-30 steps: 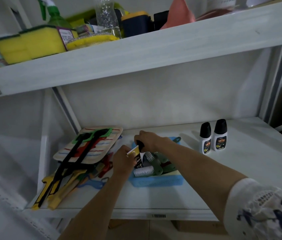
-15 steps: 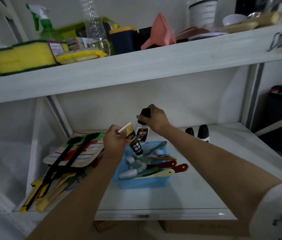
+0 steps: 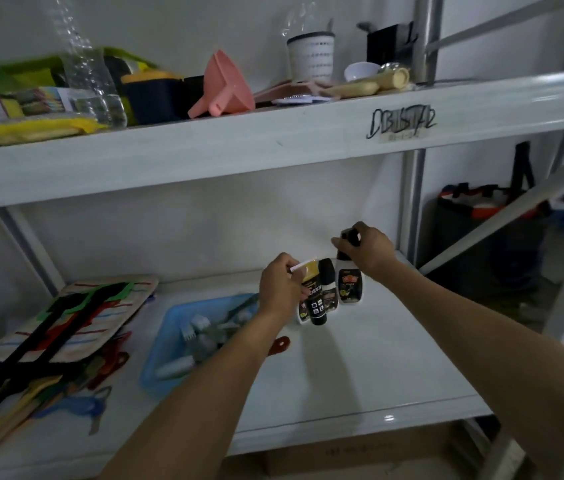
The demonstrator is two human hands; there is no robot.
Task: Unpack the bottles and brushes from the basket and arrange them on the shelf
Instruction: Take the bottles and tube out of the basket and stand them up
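The right hand (image 3: 368,249) grips a white bottle (image 3: 350,284) by its black cap; the left hand (image 3: 282,284) clutches a tube (image 3: 315,299), hiding two standing bottles (image 3: 329,289) beside the blue basket (image 3: 169,344).

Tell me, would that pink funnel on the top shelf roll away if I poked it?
Probably a bit. The pink funnel lies tipped on its side, and its round cone would likely swing in a curve. It looks like thin plastic, so probably light and easily pushed.
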